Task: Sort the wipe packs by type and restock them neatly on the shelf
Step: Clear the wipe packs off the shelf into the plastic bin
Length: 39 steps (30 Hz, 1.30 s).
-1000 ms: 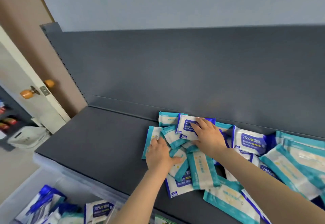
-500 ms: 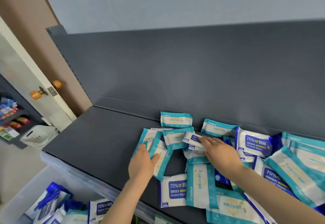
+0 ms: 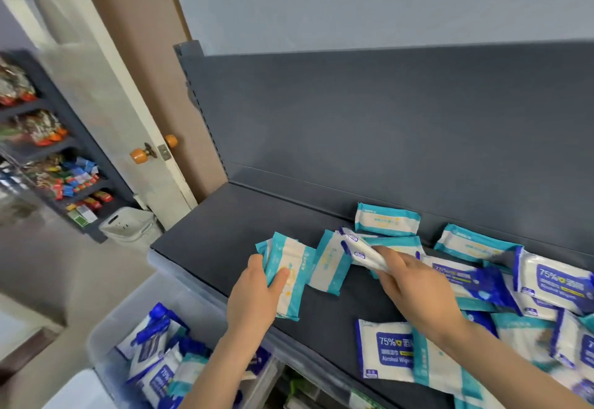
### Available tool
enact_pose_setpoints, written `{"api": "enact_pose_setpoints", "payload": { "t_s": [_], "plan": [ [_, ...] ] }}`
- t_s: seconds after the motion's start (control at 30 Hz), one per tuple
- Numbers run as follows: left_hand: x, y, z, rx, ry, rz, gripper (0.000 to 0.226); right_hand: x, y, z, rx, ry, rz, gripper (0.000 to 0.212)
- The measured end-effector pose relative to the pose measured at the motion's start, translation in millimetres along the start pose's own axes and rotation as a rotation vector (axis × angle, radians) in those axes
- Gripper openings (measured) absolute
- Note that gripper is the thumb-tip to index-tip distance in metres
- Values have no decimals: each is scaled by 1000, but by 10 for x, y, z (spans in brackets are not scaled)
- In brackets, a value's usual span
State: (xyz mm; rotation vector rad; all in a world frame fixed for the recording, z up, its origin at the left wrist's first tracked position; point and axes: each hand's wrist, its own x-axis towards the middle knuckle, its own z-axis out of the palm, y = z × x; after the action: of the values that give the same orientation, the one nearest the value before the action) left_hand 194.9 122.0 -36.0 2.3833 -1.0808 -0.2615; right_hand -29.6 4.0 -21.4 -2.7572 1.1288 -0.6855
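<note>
Here, a person's two hands work over a dark grey shelf [image 3: 218, 248] strewn with wipe packs. The left hand [image 3: 254, 293] grips a teal-edged pack [image 3: 289, 280] at the shelf's front left, thumb on one edge and fingers curled across its face. A second teal pack [image 3: 328, 264] lies just beside it. The right hand [image 3: 414, 289] pinches a thin blue-edged pack [image 3: 361, 253], tilted above mid-shelf. Blue alcohol packs [image 3: 556, 283] lie jumbled to the right. A clear bin [image 3: 112, 328] below the shelf holds further packs.
</note>
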Motion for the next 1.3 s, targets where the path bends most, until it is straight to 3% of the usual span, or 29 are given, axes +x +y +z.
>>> {"api": "enact_pose_setpoints", "payload": {
  "t_s": [0.27, 0.47, 0.63, 0.8, 0.97, 1.07, 1.3],
  "plan": [
    [58, -888, -506, -58, 52, -106, 37, 188, -926, 397, 57, 59, -181, 41],
    [45, -1631, -808, -82, 136, -192, 35, 249, -1631, 731, 145, -38, -265, 48],
    [56, -2197, -951, -167, 165, -290, 38, 214, -2157, 1083, 180, -190, -269, 36],
    [146, -2629, -1000, -196, 173, -348, 35, 178, -2585, 1388, 133, -189, -351, 48],
    [252, -2997, -909, -194, 104, -398, 33, 125, -2903, 1648, 121, -348, -311, 33],
    [303, -3146, -839, -152, 48, -429, 33, 126, -3029, 1829, 105, -529, -201, 34],
    [421, -3346, -631, -120, -64, -434, 29, 116, -3117, 2297, -88, -705, -100, 29]
  ]
}}
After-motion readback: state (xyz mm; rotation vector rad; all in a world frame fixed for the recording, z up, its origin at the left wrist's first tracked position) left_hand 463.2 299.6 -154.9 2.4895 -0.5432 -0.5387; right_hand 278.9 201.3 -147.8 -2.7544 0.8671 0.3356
